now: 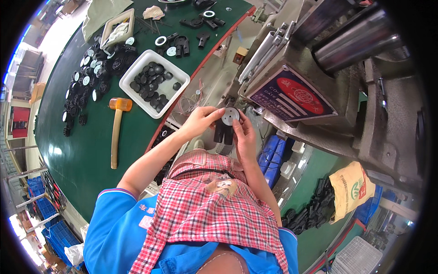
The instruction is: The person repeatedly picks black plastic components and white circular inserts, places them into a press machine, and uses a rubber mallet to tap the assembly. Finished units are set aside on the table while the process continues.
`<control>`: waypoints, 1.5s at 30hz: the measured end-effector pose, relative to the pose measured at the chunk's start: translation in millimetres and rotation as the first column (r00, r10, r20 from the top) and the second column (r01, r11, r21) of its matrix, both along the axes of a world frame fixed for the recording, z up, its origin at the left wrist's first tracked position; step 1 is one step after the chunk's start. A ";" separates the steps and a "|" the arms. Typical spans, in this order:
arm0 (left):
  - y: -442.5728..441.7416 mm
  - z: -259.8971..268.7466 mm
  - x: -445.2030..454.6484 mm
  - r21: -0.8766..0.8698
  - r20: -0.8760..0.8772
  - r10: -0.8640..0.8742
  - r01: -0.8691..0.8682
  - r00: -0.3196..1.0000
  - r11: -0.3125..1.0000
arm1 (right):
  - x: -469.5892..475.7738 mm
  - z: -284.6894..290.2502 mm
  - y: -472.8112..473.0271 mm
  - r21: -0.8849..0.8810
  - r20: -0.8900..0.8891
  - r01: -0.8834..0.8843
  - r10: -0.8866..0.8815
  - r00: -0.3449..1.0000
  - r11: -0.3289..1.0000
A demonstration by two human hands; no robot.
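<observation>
My left hand (pixel 202 120) and my right hand (pixel 245 132) hold a black plastic joint part (pixel 224 132) between them, its two tube ends pointing towards my body. A pale round disc with small holes (pixel 230 115) lies on the part's round head, with fingers of both hands at its rim. Left of my hands, a white plastic tray (pixel 155 54) holds many small black caps (pixel 150 84). A mallet with an orange head (pixel 120 104) and wooden handle lies on the green table (pixel 92 147). Black round parts (pixel 102 75), some with pale discs, are heaped beyond it.
A heavy metal press (pixel 318 82) stands close at the right. Behind the tray lie more black joint parts (pixel 181 44) and a smaller tray (pixel 131 20). Black tubular parts (pixel 314 205) spill beside a yellow sack (pixel 349 191) at lower right. A blue box (pixel 272 157) stands under the press.
</observation>
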State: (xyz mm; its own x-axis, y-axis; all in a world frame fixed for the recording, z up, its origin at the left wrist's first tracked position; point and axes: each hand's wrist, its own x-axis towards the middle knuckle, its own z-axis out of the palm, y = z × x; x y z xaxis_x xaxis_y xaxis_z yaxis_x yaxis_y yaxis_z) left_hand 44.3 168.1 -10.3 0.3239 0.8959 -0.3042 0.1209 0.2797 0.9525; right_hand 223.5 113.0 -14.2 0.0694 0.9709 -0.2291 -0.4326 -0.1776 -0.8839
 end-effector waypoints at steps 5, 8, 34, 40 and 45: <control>35.8 12.1 29.7 0.126 -0.073 -0.111 0.119 0.991 0.985 | 12.3 14.3 13.9 -0.008 0.124 0.164 -0.162 0.979 0.986; 47.0 4.2 41.2 0.126 -0.223 -0.190 0.222 0.956 0.967 | 23.5 3.5 16.7 -0.050 0.160 0.157 -0.148 0.976 0.986; 56.5 -19.1 49.9 -0.133 -0.130 -0.166 0.148 0.978 0.980 | 24.6 -25.2 28.1 -0.127 0.120 0.212 -0.197 0.973 0.969; 34.5 -19.4 32.4 -0.085 -0.277 -0.224 0.208 0.934 0.974 | 19.3 -35.6 20.2 -0.137 0.185 0.235 -0.208 0.960 0.962; -4.2 -36.5 21.6 -0.054 -0.200 -0.254 0.248 0.946 0.967 | 11.3 -36.8 19.6 -0.072 0.157 0.299 -0.286 0.945 0.951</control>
State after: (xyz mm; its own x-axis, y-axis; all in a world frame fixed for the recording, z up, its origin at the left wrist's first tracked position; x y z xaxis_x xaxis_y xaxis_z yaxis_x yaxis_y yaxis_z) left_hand 65.9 163.9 -46.8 0.4656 0.7839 -0.4108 0.3812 0.2413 0.8925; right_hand 234.9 132.6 -51.1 0.3856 0.8777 -0.2845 -0.3487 -0.1468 -0.9257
